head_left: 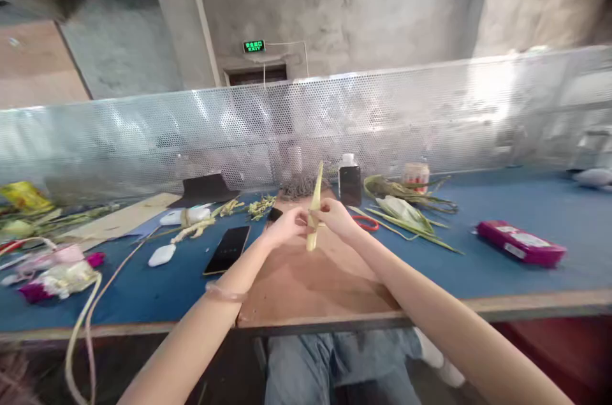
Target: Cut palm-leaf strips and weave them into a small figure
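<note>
Both hands meet over the brown board (306, 284) that lies at the near edge of the tabletop (502, 265). My left hand (287, 226) and right hand (337, 217) each pinch the same pale green leaf strip (315, 201), fingers pressed together around its lower half; the strip stands nearly upright, its tip pointing toward the perforated metal screen (191, 131) along the far edge. Just left of the board lies a black phone (227, 250), face up (screen dark), with a white pebble-like object (161, 255) further left. Behind the hands, near the far edge, stands a dark bottle with a white cap (350, 180). To its right, a heap of green leaves (406, 207). A red ring (366, 222) sits just beside my right hand. Toward the right edge, a magenta packet (521, 243) lies well apart from everything else.
</note>
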A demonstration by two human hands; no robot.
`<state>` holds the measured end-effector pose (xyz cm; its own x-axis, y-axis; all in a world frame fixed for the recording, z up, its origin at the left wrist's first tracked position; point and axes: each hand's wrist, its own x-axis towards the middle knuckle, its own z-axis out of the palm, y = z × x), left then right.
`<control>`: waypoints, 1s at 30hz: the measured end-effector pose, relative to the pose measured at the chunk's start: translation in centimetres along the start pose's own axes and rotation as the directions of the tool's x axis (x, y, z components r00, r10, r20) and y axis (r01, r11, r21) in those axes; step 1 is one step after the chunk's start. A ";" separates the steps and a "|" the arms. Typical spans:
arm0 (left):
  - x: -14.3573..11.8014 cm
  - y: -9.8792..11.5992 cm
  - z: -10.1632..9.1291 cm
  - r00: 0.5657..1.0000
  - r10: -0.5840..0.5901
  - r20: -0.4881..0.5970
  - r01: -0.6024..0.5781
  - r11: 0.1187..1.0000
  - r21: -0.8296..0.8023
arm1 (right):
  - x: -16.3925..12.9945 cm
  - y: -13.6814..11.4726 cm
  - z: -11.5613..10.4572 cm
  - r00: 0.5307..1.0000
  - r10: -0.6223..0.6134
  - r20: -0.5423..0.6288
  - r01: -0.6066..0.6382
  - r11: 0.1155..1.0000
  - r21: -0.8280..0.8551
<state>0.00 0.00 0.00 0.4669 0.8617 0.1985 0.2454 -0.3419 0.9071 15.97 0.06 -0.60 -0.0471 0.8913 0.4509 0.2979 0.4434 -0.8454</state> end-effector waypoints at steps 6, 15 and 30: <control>0.4 -0.3 0.3 0.993 -0.026 -0.117 0.015 0.996 -0.092 | -0.4 -0.5 0.0 0.989 -0.148 -0.031 0.150 0.986 0.075; 0.2 -0.1 0.0 0.998 0.024 0.064 -0.028 0.997 0.074 | -0.2 0.0 0.2 0.988 -0.146 -0.042 0.151 0.907 0.393; -0.3 1.4 0.3 0.993 -0.032 0.114 0.027 0.999 0.044 | 0.3 0.2 -0.3 0.968 -0.128 -0.217 0.170 0.968 0.184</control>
<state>0.42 -0.85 1.06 0.5523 0.8240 0.1262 0.2947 -0.3346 0.8951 16.27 0.35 -0.59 0.1234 0.7851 0.6069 0.1051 0.5978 -0.7947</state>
